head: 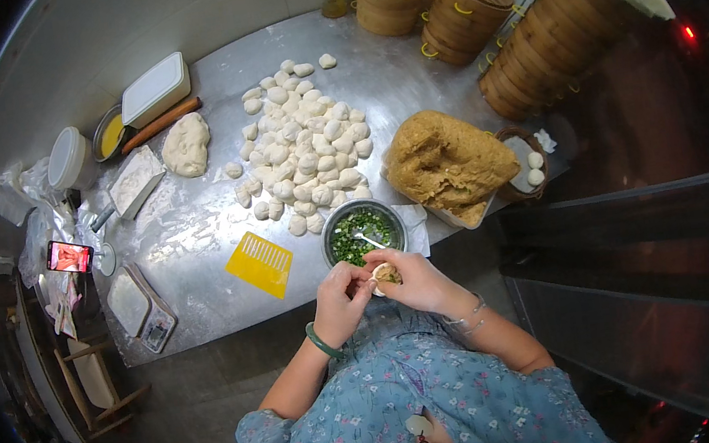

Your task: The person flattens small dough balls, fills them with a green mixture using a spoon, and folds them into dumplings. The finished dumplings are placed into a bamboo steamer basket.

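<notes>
My right hand [415, 282] cups a small round dough wrapper [376, 280] with tan filling [388, 274] and green bits showing in its middle. The fingers of my left hand [344, 296] pinch the wrapper's left edge. Both hands are just in front of a metal bowl [329, 245] of chopped green onion [348, 235], in which a white spoon [371, 240] rests. Right of the bowl, a large mound of tan filling [445, 152] rises above its tub [469, 220]. A heap of small dough pieces [303, 142] lies beyond the bowl.
Left on the metal table [205, 291] are a yellow scraper [261, 265], a kitchen scale [141, 308], a phone [70, 256], a flour scoop [135, 181], a dough lump [186, 145] and a rolling pin [161, 125]. Bamboo steamers [559, 34] stand back right; a small steamer [523, 163] holds two buns [536, 168].
</notes>
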{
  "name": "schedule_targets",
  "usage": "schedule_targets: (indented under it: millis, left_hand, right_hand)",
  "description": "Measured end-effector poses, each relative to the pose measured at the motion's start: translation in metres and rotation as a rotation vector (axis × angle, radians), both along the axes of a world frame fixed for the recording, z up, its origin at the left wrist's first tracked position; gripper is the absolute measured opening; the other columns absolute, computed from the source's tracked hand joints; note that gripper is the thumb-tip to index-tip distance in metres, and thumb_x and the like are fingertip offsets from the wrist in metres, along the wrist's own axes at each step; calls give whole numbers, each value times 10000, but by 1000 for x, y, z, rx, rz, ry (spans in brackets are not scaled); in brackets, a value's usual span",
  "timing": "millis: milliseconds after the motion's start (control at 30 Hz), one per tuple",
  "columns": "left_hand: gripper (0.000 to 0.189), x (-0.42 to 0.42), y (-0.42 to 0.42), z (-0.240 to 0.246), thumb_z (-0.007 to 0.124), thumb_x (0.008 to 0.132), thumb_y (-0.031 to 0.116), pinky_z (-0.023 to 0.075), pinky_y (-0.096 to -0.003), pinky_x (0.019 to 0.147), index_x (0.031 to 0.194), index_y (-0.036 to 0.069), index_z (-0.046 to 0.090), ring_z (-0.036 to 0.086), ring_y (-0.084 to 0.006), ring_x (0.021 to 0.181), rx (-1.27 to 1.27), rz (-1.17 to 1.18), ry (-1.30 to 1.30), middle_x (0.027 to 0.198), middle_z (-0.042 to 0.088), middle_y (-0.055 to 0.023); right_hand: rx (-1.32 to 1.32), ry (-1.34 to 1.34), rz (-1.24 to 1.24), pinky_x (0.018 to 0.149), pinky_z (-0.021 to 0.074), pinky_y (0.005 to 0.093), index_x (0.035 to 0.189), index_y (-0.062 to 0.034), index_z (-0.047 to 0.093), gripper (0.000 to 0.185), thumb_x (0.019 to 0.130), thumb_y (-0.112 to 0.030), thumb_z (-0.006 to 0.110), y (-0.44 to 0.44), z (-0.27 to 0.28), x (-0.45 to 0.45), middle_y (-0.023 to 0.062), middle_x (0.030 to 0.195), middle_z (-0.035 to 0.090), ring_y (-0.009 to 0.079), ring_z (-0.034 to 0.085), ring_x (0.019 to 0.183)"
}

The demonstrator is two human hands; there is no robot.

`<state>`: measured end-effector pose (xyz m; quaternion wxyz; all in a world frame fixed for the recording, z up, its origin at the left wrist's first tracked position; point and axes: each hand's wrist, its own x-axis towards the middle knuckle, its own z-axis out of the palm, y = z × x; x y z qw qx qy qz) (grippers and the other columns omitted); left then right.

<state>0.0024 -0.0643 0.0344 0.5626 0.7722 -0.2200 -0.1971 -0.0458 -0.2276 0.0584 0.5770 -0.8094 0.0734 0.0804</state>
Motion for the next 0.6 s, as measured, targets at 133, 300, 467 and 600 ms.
schedule_targets:
  millis: [133, 300, 467, 600]
  left_hand:
    - [80, -4, -1, -1, 653, 773, 11, 448, -273, 579, 813, 7, 583, 552, -155, 652, -70, 34, 65, 758, 559, -76]
    - [141, -4, -3, 1, 680, 755, 25, 449, -288, 561, 851, 20, 578, 555, -166, 637, -70, -81, -413, 766, 569, -77]
    - [155, 1, 1, 2, 688, 743, 18, 457, -288, 566, 852, 14, 578, 567, -174, 647, 12, 70, -43, 779, 572, -95]
    - [138, -1, 5, 0, 668, 741, -7, 458, -298, 582, 840, 9, 573, 572, -211, 656, -31, -72, -174, 788, 573, -106]
  right_hand:
    - [284, 143, -72, 808, 494, 299, 1090, 21, 608, 268, 830, -40, 583, -10, -15, 0, 150, 1005, 655, 206, 639, 898]
    - [-145, -176, -6, 778, 503, 316, 1014, 10, 638, 213, 810, -26, 590, 5, -16, -2, 175, 985, 647, 247, 648, 870]
    - [-73, -23, -30, 788, 503, 338, 1086, 8, 603, 302, 786, -25, 597, 5, 0, 1, 180, 1000, 643, 284, 648, 886]
    - [-102, -53, -9, 806, 497, 386, 1160, -2, 553, 371, 791, -22, 578, 7, -3, 2, 217, 974, 634, 356, 623, 900]
